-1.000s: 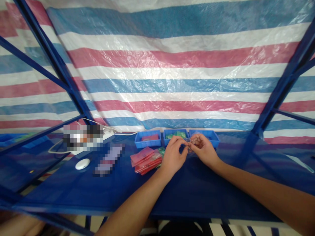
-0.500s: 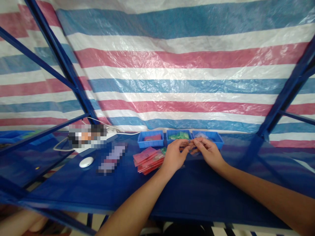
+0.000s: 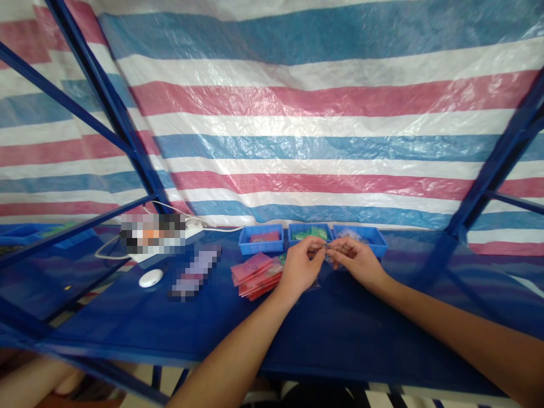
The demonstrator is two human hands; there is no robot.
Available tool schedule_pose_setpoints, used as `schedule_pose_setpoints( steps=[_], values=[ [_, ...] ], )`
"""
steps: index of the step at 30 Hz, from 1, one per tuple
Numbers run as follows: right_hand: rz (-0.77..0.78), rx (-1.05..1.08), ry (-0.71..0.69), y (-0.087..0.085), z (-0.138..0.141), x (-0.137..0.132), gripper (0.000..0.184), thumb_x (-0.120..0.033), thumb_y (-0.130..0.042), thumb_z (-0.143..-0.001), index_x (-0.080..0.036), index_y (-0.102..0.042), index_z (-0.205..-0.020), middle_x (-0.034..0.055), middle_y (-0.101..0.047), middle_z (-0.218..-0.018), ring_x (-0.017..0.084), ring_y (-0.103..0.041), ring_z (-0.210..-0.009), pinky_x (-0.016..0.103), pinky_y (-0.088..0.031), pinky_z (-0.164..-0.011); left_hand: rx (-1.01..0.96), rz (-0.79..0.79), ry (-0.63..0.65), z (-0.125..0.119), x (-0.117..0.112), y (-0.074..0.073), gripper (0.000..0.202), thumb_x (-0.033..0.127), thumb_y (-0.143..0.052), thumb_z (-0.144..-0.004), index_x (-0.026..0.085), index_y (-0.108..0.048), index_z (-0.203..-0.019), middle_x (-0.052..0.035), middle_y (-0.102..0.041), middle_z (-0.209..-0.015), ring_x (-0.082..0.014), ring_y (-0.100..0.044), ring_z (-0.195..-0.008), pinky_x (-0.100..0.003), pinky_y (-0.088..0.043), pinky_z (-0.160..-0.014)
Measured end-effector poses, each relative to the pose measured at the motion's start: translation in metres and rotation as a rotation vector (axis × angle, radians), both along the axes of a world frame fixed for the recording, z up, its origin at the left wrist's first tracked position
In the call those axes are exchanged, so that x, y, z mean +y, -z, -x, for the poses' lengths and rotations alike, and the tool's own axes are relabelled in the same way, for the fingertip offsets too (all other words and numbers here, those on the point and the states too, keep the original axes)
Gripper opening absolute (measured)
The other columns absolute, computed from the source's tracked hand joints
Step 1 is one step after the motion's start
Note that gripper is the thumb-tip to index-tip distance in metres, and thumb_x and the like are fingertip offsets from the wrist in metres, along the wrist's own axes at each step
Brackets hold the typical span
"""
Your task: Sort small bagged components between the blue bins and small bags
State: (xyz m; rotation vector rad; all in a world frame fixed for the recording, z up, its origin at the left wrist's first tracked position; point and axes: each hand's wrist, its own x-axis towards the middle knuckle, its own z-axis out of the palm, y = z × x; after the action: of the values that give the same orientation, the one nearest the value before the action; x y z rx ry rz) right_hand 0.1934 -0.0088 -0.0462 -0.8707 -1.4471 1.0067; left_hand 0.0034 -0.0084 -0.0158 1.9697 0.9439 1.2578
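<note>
- While the left hand is pinching one side of a small clear plastic piece, the right hand is gripping the other, just right of the frame's centre; any contents are too small to tell.
- With both sets of fingertips engaged, this piece is looking unfinished; a red packet pile, perhaps done, is lying left of the left hand.
- Behind, the left bin is holding red contents, the middle bin green and the right bin clear plastic, so stock is seemingly remaining.
- Left of centre, a white oval case is lying near a pixelated flat object; no brand, label or writing is showing legibly.
</note>
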Motion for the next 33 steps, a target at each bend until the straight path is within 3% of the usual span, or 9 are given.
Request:
schedule_pose_setpoints(
  steps=[7,13,17,19,23,26,30,33],
  values=[
    [-0.100,-0.053,0.054,0.001,-0.003,0.002,0.025,-0.045,-0.082,-0.083,-0.023,-0.075,-0.095,0.0038,-0.071,-0.089,0.019,-0.065,-0.077,0.033,-0.055,-0.073,0.049,-0.063,-0.028,0.002,-0.001,-0.008,0.012,0.016,-0.064,-0.091,0.021,-0.072,-0.099,-0.0026,-0.076,-0.103,-0.0176,-0.072,-0.098,-0.031,-0.058,-0.095],
    [-0.293,-0.179,0.140,0.002,-0.011,0.007,0.018,-0.045,-0.077,-0.088,-0.028,-0.080,-0.094,0.0077,-0.068,-0.111,0.026,-0.066,-0.106,0.042,-0.055,-0.095,0.048,-0.114,-0.047,0.004,0.000,-0.006,0.015,0.015,-0.067,-0.090,0.023,-0.078,-0.096,-0.0070,-0.068,-0.130,-0.0213,-0.066,-0.118,-0.031,-0.057,-0.093],
    [-0.268,-0.132,0.111,0.002,-0.010,0.007,0.021,-0.045,-0.083,-0.083,-0.028,-0.080,-0.094,0.0087,-0.065,-0.123,0.027,-0.063,-0.117,0.043,-0.055,-0.100,0.035,0.007,0.015,0.004,0.001,-0.004,0.016,0.019,-0.061,-0.094,0.020,-0.076,-0.100,-0.0040,-0.077,-0.096,-0.0174,-0.073,-0.087,-0.027,-0.057,-0.080],
    [-0.216,-0.082,0.066,0.001,-0.007,0.005,0.026,-0.046,-0.086,-0.078,-0.027,-0.079,-0.095,0.0088,-0.064,-0.127,0.028,-0.063,-0.120,0.041,-0.057,-0.099,0.035,0.024,0.011,0.005,0.002,-0.004,0.018,0.019,-0.058,-0.095,0.020,-0.075,-0.101,-0.0023,-0.077,-0.090,-0.0164,-0.073,-0.081,-0.027,-0.057,-0.079],
    [-0.037,0.012,0.036,-0.003,-0.001,-0.001,0.032,-0.050,-0.086,-0.077,-0.024,-0.078,-0.093,0.0082,-0.064,-0.136,0.025,-0.071,-0.102,0.039,-0.061,-0.091,0.064,-0.059,-0.071,0.005,0.004,-0.007,0.026,0.013,-0.054,-0.094,0.021,-0.078,-0.099,-0.0033,-0.078,-0.105,-0.0179,-0.072,-0.097,-0.029,-0.056,-0.090],
    [0.060,0.050,0.046,-0.005,-0.002,-0.003,0.034,-0.054,-0.079,-0.083,-0.024,-0.078,-0.098,0.0075,-0.070,-0.129,0.021,-0.073,-0.085,0.040,-0.062,-0.085,0.140,-0.066,-0.083,0.006,0.004,-0.008,0.029,0.010,-0.053,-0.091,0.021,-0.079,-0.095,-0.0026,-0.078,-0.102,-0.0178,-0.072,-0.092,-0.030,-0.056,-0.089],
    [0.014,0.002,0.072,-0.007,-0.006,-0.003,0.032,-0.053,-0.071,-0.091,-0.024,-0.078,-0.103,0.0054,-0.076,-0.104,0.020,-0.071,-0.077,0.036,-0.058,-0.081,0.213,-0.033,-0.121,0.005,0.005,-0.006,0.027,0.012,-0.056,-0.090,0.021,-0.079,-0.098,-0.0035,-0.078,-0.104,-0.0191,-0.072,-0.092,-0.031,-0.057,-0.086],
    [-0.032,-0.043,0.049,-0.008,-0.007,-0.004,0.032,-0.052,-0.068,-0.094,-0.023,-0.078,-0.101,0.0051,-0.076,-0.102,0.019,-0.069,-0.078,0.035,-0.056,-0.081,0.230,-0.015,-0.116,0.003,0.003,-0.004,0.021,0.022,-0.062,-0.091,0.020,-0.077,-0.106,-0.0067,-0.077,-0.110,-0.0204,-0.072,-0.095,-0.031,-0.058,-0.083]
  ],
)
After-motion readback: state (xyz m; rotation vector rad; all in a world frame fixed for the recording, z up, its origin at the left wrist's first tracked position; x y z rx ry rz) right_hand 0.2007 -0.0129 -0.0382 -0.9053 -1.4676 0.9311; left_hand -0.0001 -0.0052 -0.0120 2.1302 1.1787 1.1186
